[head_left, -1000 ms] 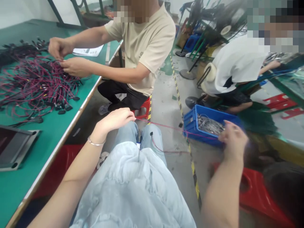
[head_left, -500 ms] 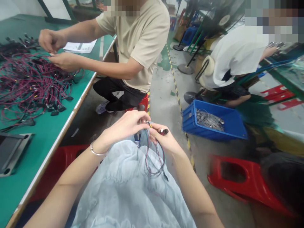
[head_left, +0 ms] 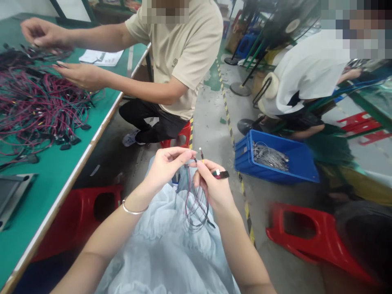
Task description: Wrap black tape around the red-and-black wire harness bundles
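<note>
Above my lap, a wire harness [head_left: 196, 220] of thin dark and reddish wires hangs in loops. My right hand [head_left: 212, 179] is closed on it, thumb against the forefinger. A black connector [head_left: 223, 174] sticks out from the right side of that hand. A thin wire end with a yellow band and a small white tip [head_left: 201, 152] points up between the hands. My left hand [head_left: 171, 163] pinches a dark end of the harness close to the right fingertips; its exact shape is hidden by the fingers.
Left, a green table [head_left: 45, 183] bears a pile of red and black wire harnesses [head_left: 45, 102], where a co-worker [head_left: 183, 61] handles wires. Right are a blue crate [head_left: 275, 171] with cables and a red stool [head_left: 306, 232]. Another co-worker [head_left: 309, 73] sits beyond.
My left hand's fingers have closed into a pinch near the right fingertips. A white-tipped wire end now stands up between my hands. The co-worker's far hand has moved left, away from the other.
</note>
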`<state>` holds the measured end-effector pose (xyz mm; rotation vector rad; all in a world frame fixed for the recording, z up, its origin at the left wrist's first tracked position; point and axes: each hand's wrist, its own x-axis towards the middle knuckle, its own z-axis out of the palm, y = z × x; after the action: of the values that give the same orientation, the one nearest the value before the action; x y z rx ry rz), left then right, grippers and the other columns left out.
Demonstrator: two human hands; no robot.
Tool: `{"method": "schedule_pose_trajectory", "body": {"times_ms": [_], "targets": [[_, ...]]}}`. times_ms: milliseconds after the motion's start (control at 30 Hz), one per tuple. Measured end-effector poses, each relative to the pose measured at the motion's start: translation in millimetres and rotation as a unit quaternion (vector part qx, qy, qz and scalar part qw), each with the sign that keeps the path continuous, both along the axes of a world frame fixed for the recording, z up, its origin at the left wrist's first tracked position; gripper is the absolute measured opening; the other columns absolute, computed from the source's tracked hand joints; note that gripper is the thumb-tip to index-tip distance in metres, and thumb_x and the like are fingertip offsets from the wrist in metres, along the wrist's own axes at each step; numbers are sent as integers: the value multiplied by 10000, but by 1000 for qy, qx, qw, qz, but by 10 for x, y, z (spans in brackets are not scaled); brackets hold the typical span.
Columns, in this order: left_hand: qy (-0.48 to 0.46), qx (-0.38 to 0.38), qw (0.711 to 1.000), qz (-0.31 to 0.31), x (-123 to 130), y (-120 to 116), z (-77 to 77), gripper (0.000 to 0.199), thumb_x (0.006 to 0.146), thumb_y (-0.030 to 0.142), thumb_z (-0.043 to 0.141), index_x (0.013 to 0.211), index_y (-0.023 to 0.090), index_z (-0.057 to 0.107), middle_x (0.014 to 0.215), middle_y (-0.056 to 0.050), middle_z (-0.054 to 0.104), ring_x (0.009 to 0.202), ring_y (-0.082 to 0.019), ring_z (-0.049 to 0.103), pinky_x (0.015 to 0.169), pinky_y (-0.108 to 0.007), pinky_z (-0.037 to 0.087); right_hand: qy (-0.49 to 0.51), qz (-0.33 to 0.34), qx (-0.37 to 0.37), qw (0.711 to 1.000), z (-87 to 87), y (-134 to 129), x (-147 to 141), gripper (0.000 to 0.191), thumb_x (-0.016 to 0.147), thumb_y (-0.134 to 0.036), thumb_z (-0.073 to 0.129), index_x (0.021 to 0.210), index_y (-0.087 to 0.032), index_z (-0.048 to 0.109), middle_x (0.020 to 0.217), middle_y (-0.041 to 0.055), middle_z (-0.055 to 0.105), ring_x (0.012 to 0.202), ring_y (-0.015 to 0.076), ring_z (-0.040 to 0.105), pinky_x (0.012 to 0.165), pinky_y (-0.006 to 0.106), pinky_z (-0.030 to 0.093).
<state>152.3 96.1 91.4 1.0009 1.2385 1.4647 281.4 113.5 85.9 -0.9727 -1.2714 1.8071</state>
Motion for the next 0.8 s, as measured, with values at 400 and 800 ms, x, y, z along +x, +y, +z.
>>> {"method": "schedule_pose_trajectory", "body": {"times_ms": [400,800], "targets": [[73,24,996,-53,-54,18,71,196,751,321,551,801,166,658,781,-23,633,663,-94,568,653,-220,458,86,26,-52,995,-47,34,6,159,749,-314,548,775,-159,574,461,-45,510,362,23,291,418,201,253],[47,1,998,-32,-70,55,85,179,722,323,587,695,150,625,673,-7,641,605,-82,551,600,-203,439,63,-66,8,996,-88,1,-34,148,717,-309,590,757,-167,594,460,-69,364,429,38,335,453,206,302]]}}
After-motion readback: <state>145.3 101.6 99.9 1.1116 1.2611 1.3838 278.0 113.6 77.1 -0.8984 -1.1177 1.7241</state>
